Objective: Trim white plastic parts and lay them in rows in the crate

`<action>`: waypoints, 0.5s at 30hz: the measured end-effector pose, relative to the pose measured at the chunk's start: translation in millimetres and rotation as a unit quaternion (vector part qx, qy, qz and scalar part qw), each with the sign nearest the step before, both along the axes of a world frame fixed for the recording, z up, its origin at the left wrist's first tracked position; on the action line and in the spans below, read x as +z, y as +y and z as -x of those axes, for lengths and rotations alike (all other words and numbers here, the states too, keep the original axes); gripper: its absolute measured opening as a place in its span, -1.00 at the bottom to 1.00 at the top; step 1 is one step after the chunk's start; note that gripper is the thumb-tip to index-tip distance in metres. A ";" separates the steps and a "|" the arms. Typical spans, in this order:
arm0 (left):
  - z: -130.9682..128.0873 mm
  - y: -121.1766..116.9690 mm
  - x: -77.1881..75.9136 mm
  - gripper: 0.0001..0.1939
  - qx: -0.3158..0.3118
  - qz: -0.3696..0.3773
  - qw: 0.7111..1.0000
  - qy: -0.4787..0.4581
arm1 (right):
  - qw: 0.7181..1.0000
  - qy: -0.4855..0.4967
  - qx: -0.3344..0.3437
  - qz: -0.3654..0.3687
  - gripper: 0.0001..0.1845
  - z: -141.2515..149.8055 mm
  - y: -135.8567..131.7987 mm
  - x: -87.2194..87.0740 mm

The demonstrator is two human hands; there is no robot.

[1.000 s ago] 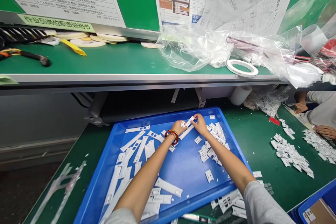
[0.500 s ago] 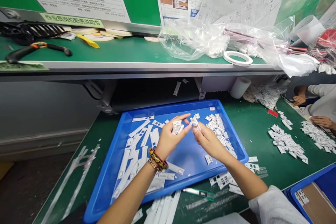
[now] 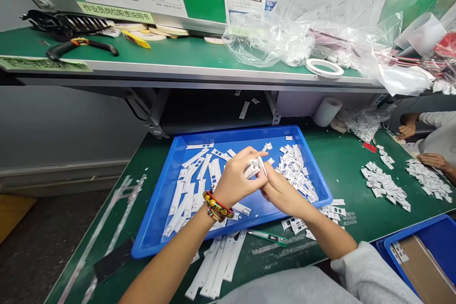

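My left hand (image 3: 235, 178) is curled around several small white pieces (image 3: 252, 169) above the blue tray (image 3: 235, 134). Against them, my right hand (image 3: 283, 193) pinches a thin white piece (image 3: 262, 166) between thumb and fingers, with the two hands touching or nearly so. Fingers cover much of both, so fine detail is hidden. In the tray, long white strips with cut-outs (image 3: 177, 198) lie at the left. A heap of small white pieces (image 3: 294, 171) fills the right side.
A green-handled cutter (image 3: 268, 236) and white strips (image 3: 217, 266) lie before the tray. Piles of white pieces (image 3: 386, 185) are on the right, near another person's hand (image 3: 432, 160). Overhead, a shelf (image 3: 192, 59) carries pliers (image 3: 82, 47), plastic bags and a tape roll (image 3: 324, 68).
My hands have come together: the piece in my right hand now meets the pieces in my left. The whole view has shifted slightly, with the scene appearing higher.
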State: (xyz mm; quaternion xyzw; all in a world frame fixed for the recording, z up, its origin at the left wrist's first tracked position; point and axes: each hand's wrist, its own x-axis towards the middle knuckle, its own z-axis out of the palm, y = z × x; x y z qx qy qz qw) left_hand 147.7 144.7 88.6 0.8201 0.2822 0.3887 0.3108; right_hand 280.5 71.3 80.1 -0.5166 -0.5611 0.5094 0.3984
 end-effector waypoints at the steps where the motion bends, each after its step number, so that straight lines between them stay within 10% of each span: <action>1: 1.6 1.1 1.0 -0.60 -0.005 0.019 1.000 0.004 | 0.996 0.075 0.035 0.044 -0.92 -2.0 0.3 1.2; 7: 13.3 11.0 7.0 -0.66 -0.079 0.125 0.987 0.056 | 0.919 0.315 0.156 0.181 -0.85 -14.2 3.9 5.2; 15: 12.1 10.9 4.4 -0.72 -0.069 0.123 0.988 0.063 | 0.952 0.237 0.115 0.156 -0.82 -7.0 3.0 0.9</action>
